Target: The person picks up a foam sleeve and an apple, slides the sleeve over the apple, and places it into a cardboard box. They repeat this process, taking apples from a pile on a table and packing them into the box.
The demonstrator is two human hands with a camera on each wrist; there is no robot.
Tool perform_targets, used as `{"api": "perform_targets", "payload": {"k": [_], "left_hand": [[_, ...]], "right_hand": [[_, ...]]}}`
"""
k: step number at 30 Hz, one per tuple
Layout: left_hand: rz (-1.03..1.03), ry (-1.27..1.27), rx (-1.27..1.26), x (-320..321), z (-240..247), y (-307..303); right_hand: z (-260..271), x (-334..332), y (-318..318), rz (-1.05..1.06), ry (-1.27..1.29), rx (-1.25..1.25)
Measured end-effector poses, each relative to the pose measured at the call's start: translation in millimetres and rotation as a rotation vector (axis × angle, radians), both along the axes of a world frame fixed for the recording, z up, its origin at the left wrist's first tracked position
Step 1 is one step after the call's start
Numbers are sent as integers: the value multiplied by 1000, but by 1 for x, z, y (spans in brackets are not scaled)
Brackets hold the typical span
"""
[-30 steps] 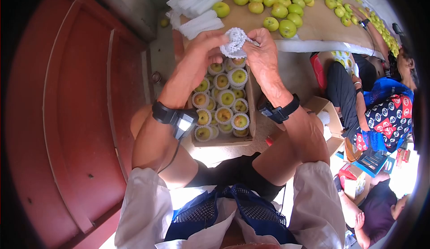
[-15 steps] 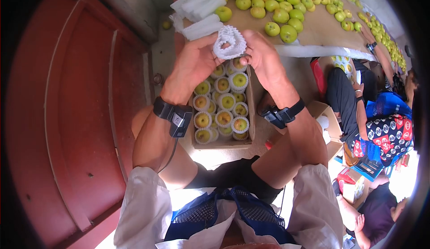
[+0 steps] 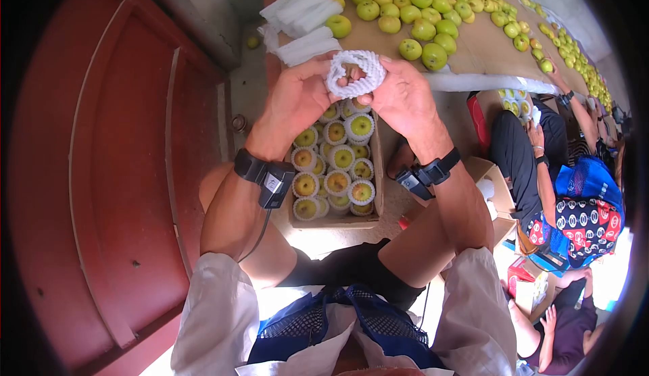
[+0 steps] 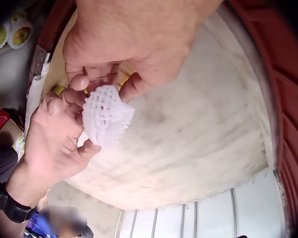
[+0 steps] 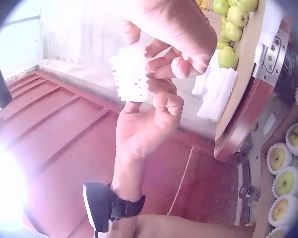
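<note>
Both hands hold a white foam net sleeve (image 3: 370,87) between them, above the near edge of the table; in the head view it forms a ring with an opening in its middle. My left hand (image 3: 297,99) pinches its left side, and my right hand (image 3: 407,99) grips the right side. The left wrist view shows the mesh sleeve (image 4: 104,114) from the side, with fingers and thumbs at its edges. Seen from the right wrist, the sleeve (image 5: 131,74) looks washed out by light. No apple can be made out inside the ring.
Below the hands stands a cardboard box (image 3: 380,193) of apples in foam sleeves. Loose green apples (image 3: 423,30) and a stack of flat foam sleeves (image 3: 307,46) lie on the table. A red door (image 3: 135,173) is at left; other people sit at right.
The sleeve has gone from bunched up to a wider ring, with the hands slightly farther apart. At right, another person's arm and body have shifted.
</note>
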State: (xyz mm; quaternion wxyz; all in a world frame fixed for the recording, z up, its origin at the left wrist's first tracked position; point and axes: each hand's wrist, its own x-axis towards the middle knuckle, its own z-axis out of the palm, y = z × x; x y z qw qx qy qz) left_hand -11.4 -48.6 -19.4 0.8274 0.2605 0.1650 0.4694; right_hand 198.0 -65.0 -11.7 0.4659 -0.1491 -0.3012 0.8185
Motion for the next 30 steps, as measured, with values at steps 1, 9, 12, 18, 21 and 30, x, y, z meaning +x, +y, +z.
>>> {"api": "perform_targets", "payload": {"k": [1, 9, 12, 18, 21, 30], "left_hand": [[-7, 12, 19, 1, 3, -1], [-190, 91, 35, 3, 10, -6], [-220, 103, 25, 4, 9, -7], [-123, 48, 40, 0, 16, -8], [-121, -1, 80, -3, 8, -2], [-285, 22, 67, 9, 10, -9]], "right_hand": [[5, -1, -3, 6, 9, 1], [-12, 12, 18, 59, -27, 17], [-15, 15, 23, 56, -43, 26], [-5, 7, 13, -33, -233, -43], [-19, 13, 21, -22, -220, 2], [-14, 15, 23, -62, -56, -5]]}}
